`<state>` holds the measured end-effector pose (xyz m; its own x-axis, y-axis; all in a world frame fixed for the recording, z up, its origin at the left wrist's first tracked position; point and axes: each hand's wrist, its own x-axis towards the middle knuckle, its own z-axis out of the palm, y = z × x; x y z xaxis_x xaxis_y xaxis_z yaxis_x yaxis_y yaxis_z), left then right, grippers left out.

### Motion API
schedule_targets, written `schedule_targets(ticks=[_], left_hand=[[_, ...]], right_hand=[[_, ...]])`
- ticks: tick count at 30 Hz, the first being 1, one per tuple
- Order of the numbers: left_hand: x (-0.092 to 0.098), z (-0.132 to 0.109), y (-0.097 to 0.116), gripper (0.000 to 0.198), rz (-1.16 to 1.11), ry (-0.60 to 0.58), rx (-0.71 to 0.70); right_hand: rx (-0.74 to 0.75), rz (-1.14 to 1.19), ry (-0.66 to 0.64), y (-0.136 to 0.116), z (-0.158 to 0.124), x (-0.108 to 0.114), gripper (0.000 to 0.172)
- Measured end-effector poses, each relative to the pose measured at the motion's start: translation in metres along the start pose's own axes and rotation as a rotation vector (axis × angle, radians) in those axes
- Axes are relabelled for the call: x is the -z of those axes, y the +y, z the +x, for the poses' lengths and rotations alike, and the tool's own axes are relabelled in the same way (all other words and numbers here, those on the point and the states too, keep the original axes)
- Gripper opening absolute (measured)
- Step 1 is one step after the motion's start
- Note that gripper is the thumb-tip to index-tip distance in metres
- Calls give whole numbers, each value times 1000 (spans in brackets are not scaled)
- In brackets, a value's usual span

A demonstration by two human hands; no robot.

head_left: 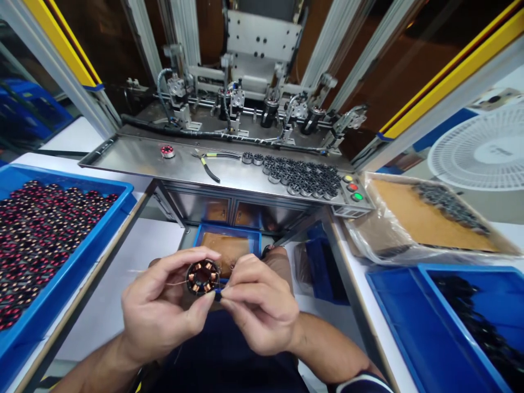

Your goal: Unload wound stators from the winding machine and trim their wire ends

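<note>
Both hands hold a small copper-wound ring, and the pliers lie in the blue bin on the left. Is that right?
Not quite. The pliers lie on the steel shelf of the machine, not in the blue bin, as the head view shows. The left hand and right hand do hold the copper-wound ring.

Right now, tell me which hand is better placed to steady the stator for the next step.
Left, probably. The left hand wraps the stator between thumb and fingers, carrying it; the right hand only pinches its lower rim with fingertips.
</note>
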<state>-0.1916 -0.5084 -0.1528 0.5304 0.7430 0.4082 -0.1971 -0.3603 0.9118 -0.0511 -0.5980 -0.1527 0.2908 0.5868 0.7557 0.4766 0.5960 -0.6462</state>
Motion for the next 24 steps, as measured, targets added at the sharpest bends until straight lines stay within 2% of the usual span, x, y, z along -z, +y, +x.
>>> schedule_targets(ticks=[3,6,9,13,16,19,21,24], left_hand=[[2,5,5,39,-123,-56,126],[3,10,9,31,-235,-137,273],[4,11,7,33,-281,-196,384],[6,12,1,35,-309,-318,377],[5,13,-1,33,-394,-346,452],[2,15,1,35,-504,-326,523],[-1,15,2,35,-529,-301,493],[-6,13,4,34,-449,-227,339]], right_hand=[[-37,36,-12,7,5,8,31],[3,62,-130,13,17,16,39],[78,85,-279,15,31,21,32],[144,62,-351,13,39,22,16],[210,-20,-317,11,35,23,12],[277,-172,-231,7,24,24,17],[295,-240,-160,4,16,24,21],[250,-278,-51,0,7,19,29]])
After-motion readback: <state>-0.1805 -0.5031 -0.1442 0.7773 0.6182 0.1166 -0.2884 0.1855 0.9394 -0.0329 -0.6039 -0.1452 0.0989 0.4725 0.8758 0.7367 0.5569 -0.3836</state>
